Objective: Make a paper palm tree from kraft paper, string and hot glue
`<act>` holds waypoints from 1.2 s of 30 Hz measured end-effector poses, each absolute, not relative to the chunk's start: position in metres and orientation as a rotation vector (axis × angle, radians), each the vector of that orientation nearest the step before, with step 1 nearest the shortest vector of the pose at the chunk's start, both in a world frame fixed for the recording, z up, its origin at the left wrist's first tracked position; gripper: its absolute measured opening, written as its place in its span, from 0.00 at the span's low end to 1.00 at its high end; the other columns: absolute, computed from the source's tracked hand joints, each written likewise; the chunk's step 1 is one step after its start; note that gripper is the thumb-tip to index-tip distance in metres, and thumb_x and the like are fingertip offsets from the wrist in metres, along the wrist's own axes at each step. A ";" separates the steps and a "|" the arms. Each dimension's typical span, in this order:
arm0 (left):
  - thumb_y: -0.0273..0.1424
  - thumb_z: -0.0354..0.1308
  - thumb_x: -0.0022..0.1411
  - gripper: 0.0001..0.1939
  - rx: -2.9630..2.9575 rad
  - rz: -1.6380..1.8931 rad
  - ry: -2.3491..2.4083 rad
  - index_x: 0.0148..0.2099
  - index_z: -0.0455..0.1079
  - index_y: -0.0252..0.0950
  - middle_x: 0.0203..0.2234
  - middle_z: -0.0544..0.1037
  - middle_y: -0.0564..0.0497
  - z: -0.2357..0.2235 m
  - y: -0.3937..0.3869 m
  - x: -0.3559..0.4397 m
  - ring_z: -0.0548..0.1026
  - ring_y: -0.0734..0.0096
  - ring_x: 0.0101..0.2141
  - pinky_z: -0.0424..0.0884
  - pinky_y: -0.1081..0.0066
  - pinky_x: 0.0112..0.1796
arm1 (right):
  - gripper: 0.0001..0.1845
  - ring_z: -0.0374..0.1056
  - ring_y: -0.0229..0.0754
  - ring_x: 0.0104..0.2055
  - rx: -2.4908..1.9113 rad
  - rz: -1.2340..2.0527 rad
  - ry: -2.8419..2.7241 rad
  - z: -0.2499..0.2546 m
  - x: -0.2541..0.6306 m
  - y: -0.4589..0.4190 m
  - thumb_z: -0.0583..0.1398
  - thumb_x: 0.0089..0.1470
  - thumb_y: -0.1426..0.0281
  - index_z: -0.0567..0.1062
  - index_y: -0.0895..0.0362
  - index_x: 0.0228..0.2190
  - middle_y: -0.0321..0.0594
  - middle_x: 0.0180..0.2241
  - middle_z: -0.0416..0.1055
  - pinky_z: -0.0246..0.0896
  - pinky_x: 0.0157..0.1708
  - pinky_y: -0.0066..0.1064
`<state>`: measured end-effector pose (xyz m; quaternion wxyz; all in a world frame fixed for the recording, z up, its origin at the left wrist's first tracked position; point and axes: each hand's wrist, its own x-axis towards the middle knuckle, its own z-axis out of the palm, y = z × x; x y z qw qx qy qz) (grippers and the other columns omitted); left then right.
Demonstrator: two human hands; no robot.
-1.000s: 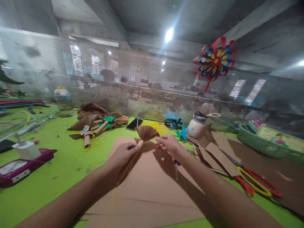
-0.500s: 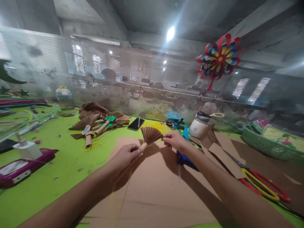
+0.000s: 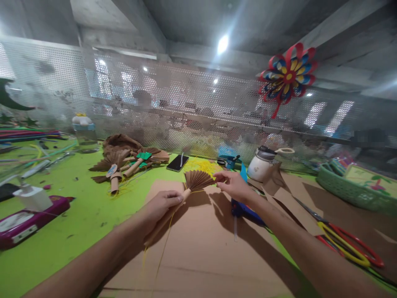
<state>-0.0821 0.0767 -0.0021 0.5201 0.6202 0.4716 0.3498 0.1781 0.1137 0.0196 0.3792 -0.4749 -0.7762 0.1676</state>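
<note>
A pleated brown paper fan (image 3: pixel 198 181) stands spread at the top of a rolled paper handle (image 3: pixel 164 222). My left hand (image 3: pixel 164 205) is closed around this handle, the thumb lying along it. At the fan's right edge, my right hand (image 3: pixel 231 184) has its thumb and fingertips curled together against the paper. Yellow thread (image 3: pixel 167 234) is tied where fan and handle meet and trails down past my left hand. Beneath both hands lies a sheet of brown cardboard (image 3: pixel 192 256). A blue glue gun (image 3: pixel 246 213) rests under my right forearm.
Scissors (image 3: pixel 347 244) lie on cardboard at right, near a green basket (image 3: pixel 350 188). Further back are a white jar (image 3: pixel 262 165), a phone (image 3: pixel 178 162) and yellow paper shreds (image 3: pixel 203 163). Other brown paper pieces (image 3: pixel 114 176) and a purple power strip (image 3: pixel 37 221) are at left.
My right hand has shifted slightly right and its fingers have loosened a little at the fan's edge. The left hand keeps its hold, with more of the handle showing below it.
</note>
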 end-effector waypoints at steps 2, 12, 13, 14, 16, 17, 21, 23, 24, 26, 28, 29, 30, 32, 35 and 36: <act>0.42 0.58 0.51 0.16 1.482 0.828 1.121 0.31 0.72 0.33 0.24 0.74 0.48 -0.002 0.077 -0.082 0.70 0.66 0.28 0.61 0.69 0.29 | 0.19 0.71 0.40 0.35 -1.187 0.470 -1.993 0.018 0.173 0.107 0.58 0.47 0.76 0.75 0.61 0.43 0.44 0.35 0.76 0.67 0.33 0.30; 0.42 0.59 0.50 0.16 1.543 0.785 1.134 0.31 0.74 0.33 0.23 0.72 0.51 0.004 0.080 -0.086 0.65 0.69 0.27 0.56 0.69 0.30 | 0.05 0.69 0.37 0.23 -1.179 0.481 -2.087 0.018 0.175 0.109 0.60 0.51 0.71 0.76 0.59 0.31 0.36 0.21 0.73 0.64 0.25 0.27; 0.42 0.59 0.50 0.16 1.547 0.769 1.132 0.31 0.74 0.33 0.22 0.72 0.51 0.005 0.080 -0.086 0.65 0.70 0.26 0.55 0.69 0.29 | 0.05 0.68 0.36 0.22 -1.180 0.475 -2.123 0.022 0.177 0.108 0.60 0.51 0.72 0.77 0.58 0.30 0.34 0.20 0.72 0.63 0.24 0.26; 0.42 0.59 0.50 0.16 1.553 0.752 1.128 0.32 0.75 0.33 0.21 0.71 0.52 0.006 0.080 -0.087 0.64 0.70 0.25 0.54 0.70 0.28 | 0.05 0.68 0.36 0.21 -1.182 0.464 -2.160 0.026 0.178 0.106 0.60 0.51 0.72 0.77 0.58 0.29 0.34 0.19 0.71 0.62 0.23 0.26; 0.41 0.59 0.50 0.15 1.567 0.721 1.118 0.32 0.75 0.33 0.20 0.70 0.53 0.007 0.078 -0.087 0.62 0.72 0.24 0.53 0.70 0.28 | 0.05 0.68 0.35 0.21 -1.187 0.424 -2.230 0.037 0.180 0.100 0.59 0.51 0.74 0.77 0.57 0.28 0.33 0.19 0.71 0.60 0.23 0.25; 0.41 0.59 0.51 0.15 1.571 0.712 1.111 0.32 0.75 0.33 0.20 0.69 0.53 0.007 0.077 -0.087 0.62 0.72 0.24 0.53 0.71 0.27 | 0.06 0.67 0.35 0.22 -1.190 0.399 -2.262 0.042 0.180 0.097 0.59 0.51 0.75 0.77 0.57 0.27 0.33 0.19 0.71 0.59 0.24 0.24; 0.41 0.58 0.52 0.14 1.539 0.701 1.086 0.33 0.75 0.34 0.22 0.70 0.53 0.008 0.075 -0.089 0.62 0.72 0.24 0.53 0.71 0.27 | 0.10 0.66 0.35 0.23 -1.188 0.303 -2.376 0.055 0.179 0.092 0.57 0.52 0.77 0.78 0.55 0.28 0.33 0.21 0.72 0.56 0.25 0.24; 0.40 0.58 0.51 0.13 1.510 0.696 1.076 0.32 0.74 0.35 0.22 0.71 0.53 0.009 0.074 -0.090 0.62 0.72 0.24 0.53 0.71 0.27 | 0.11 0.66 0.36 0.25 -1.178 0.261 -2.419 0.055 0.179 0.092 0.56 0.53 0.77 0.78 0.55 0.30 0.35 0.23 0.73 0.56 0.26 0.26; 0.40 0.59 0.51 0.12 1.497 0.696 1.071 0.32 0.74 0.35 0.22 0.71 0.53 0.009 0.074 -0.091 0.62 0.72 0.24 0.53 0.71 0.27 | 0.11 0.67 0.37 0.27 -1.172 0.240 -2.432 0.055 0.179 0.092 0.56 0.53 0.77 0.79 0.54 0.31 0.36 0.25 0.74 0.56 0.28 0.27; 0.39 0.59 0.51 0.11 1.477 0.695 1.064 0.30 0.74 0.35 0.21 0.70 0.53 0.008 0.075 -0.092 0.62 0.72 0.24 0.53 0.71 0.26 | 0.12 0.68 0.40 0.31 -1.163 0.203 -2.441 0.051 0.179 0.093 0.56 0.52 0.78 0.79 0.54 0.33 0.39 0.29 0.76 0.56 0.31 0.28; 0.38 0.59 0.51 0.11 1.475 0.696 1.055 0.29 0.74 0.35 0.20 0.69 0.53 0.008 0.075 -0.093 0.62 0.72 0.24 0.53 0.71 0.26 | 0.14 0.68 0.41 0.34 -1.159 0.181 -2.433 0.048 0.179 0.093 0.56 0.51 0.78 0.78 0.55 0.35 0.41 0.33 0.76 0.57 0.33 0.29; 0.38 0.59 0.51 0.11 1.482 0.694 1.049 0.30 0.74 0.35 0.21 0.69 0.53 0.008 0.075 -0.093 0.61 0.72 0.24 0.53 0.71 0.26 | 0.14 0.68 0.41 0.34 -1.160 0.177 -2.423 0.046 0.180 0.092 0.55 0.51 0.78 0.78 0.55 0.36 0.42 0.33 0.77 0.57 0.33 0.30; 0.38 0.58 0.51 0.11 1.490 0.692 1.048 0.30 0.74 0.35 0.21 0.69 0.52 0.009 0.075 -0.092 0.61 0.72 0.24 0.53 0.71 0.26 | 0.15 0.68 0.41 0.34 -1.163 0.177 -2.412 0.044 0.180 0.092 0.55 0.51 0.78 0.78 0.56 0.36 0.42 0.33 0.77 0.57 0.33 0.29; 0.38 0.58 0.51 0.11 1.505 0.695 1.051 0.30 0.75 0.35 0.21 0.69 0.52 0.010 0.073 -0.091 0.60 0.72 0.24 0.53 0.71 0.26 | 0.15 0.68 0.40 0.31 -1.172 0.194 -2.393 0.041 0.181 0.091 0.55 0.50 0.78 0.78 0.56 0.36 0.41 0.30 0.76 0.57 0.31 0.29; 0.38 0.58 0.51 0.10 1.529 0.683 1.054 0.29 0.75 0.36 0.20 0.68 0.52 0.014 0.071 -0.090 0.60 0.72 0.24 0.53 0.70 0.27 | 0.14 0.66 0.38 0.26 -1.189 0.250 -2.378 0.040 0.183 0.087 0.56 0.48 0.78 0.79 0.56 0.33 0.38 0.25 0.76 0.57 0.27 0.28; 0.38 0.58 0.51 0.10 1.541 0.676 1.049 0.29 0.75 0.36 0.20 0.68 0.53 0.015 0.070 -0.090 0.60 0.72 0.24 0.53 0.70 0.27 | 0.14 0.66 0.37 0.25 -1.193 0.278 -2.377 0.040 0.183 0.085 0.56 0.48 0.78 0.79 0.56 0.33 0.38 0.25 0.76 0.57 0.26 0.28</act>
